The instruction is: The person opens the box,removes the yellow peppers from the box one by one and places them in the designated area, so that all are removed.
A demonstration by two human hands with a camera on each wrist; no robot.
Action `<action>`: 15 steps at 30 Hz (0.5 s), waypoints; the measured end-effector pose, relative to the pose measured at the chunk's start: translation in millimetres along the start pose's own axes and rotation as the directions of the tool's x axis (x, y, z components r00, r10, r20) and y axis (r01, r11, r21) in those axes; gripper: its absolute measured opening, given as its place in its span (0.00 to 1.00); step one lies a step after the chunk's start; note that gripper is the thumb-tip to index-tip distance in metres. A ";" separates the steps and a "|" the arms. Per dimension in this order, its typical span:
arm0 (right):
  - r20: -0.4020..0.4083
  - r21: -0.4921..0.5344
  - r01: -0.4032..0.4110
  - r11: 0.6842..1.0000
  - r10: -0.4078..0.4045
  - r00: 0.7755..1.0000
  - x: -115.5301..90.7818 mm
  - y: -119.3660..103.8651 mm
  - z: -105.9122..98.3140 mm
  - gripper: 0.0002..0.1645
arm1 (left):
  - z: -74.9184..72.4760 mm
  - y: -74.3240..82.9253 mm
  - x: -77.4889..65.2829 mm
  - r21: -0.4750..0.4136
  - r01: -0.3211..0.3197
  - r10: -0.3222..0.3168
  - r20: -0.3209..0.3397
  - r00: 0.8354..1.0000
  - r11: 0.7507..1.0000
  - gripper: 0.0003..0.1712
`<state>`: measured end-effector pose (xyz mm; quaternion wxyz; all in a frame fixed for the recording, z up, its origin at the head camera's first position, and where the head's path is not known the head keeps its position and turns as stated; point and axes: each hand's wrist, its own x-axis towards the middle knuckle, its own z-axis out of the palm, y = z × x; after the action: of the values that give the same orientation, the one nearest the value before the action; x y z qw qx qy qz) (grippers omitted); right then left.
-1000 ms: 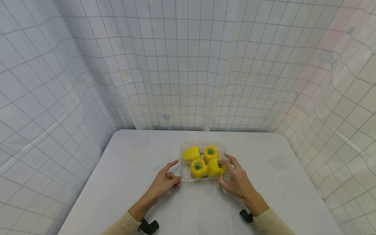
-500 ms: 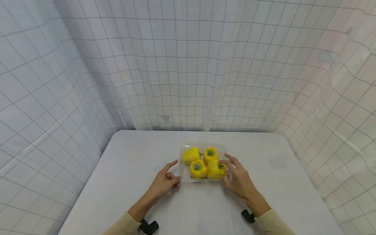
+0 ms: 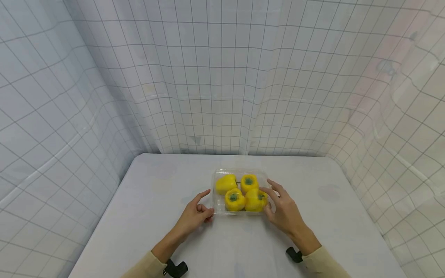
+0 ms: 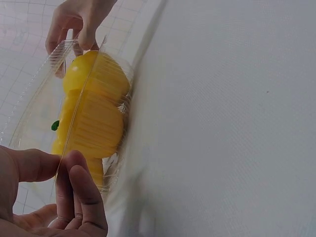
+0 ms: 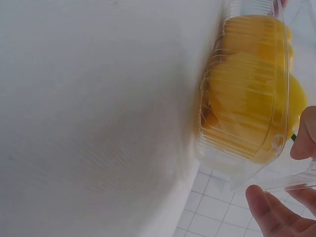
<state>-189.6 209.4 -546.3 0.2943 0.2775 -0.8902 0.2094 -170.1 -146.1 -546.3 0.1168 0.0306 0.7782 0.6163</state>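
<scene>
A clear plastic clamshell container point(image 3: 219, 205) sits on the white table, with several yellow bell peppers point(image 3: 234, 200) inside. At its near left corner my left hand point(image 3: 194, 213) pinches the rim between thumb and fingers, its index finger stretched along the left side. My right hand point(image 3: 286, 216) holds the container's right edge, thumb toward the near corner and fingers farther back. In the right wrist view the right fingers point(image 5: 274, 212) and thumb point(image 5: 305, 136) lie on either side of a clear plastic edge. A green stem point(image 4: 55, 126) shows above the rim in the left wrist view.
The white table point(image 3: 167, 173) spreads out around the container on all sides. White gridded curtains point(image 3: 222, 85) enclose its back and both sides. Black wrist devices point(image 3: 176, 269) show at both cuffs.
My right thumb has moved from the container's front to its right edge, and the right hand has shifted slightly right. My left hand stays at the near left corner.
</scene>
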 end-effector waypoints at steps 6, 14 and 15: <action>-0.016 0.021 -0.013 1.000 0.013 1.000 2.0 3.8 -0.7 0.36 | 0.0 0.0 0.4 -0.001 -0.004 0.004 0.004 1.000 1.000 0.46; -0.040 0.084 -0.045 0.995 0.048 0.998 10.2 5.0 -5.0 0.34 | 0.4 -0.8 0.7 0.023 0.014 -0.014 -0.010 1.000 1.000 0.46; -0.042 0.090 -0.049 0.995 0.053 0.998 11.5 5.1 -5.5 0.34 | 0.4 -0.9 0.6 0.023 0.017 -0.016 -0.011 1.000 1.000 0.46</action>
<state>-198.2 211.9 -535.9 0.2961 0.2627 -0.8800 0.2625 -170.5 -145.8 -547.4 0.1173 0.0222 0.7860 0.6066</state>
